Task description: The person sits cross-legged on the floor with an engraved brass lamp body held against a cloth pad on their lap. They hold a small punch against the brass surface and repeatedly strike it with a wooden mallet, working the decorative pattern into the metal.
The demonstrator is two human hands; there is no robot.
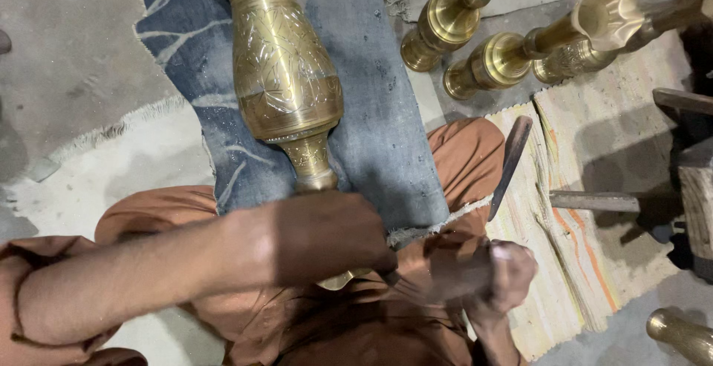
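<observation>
Floor covering: a blue patterned cloth [379, 113] runs from the top centre of the frame down to the person's lap, laid over a grey concrete floor [67, 61]. A striped woven mat [572, 262] occupies the right of the frame.

Main item: a large engraved brass vase [286, 76] lies on the blue cloth, its body in the upper centre and its narrow neck pointing down toward the person. Its lower end disappears under the left hand.

Person: seated, in brown clothing [460, 158], knees spread to either side of the cloth.

Left hand [327, 236]: at centre frame, closed over the lower end of the vase. The picture is blurred here, and the finger grip cannot be made out in detail.

Right hand [505, 273]: lower right of centre, curled into a fist. It is motion-blurred; whether it holds anything cannot be told.

Other items: three brass vases with flared, scalloped mouths [512, 46] lie side by side at upper right. A dark metal file [511, 162] lies across the mat just beside the right knee. A hammer [616, 202] rests on the mat at right. Another brass piece [679, 332] shows at the lower right corner.
</observation>
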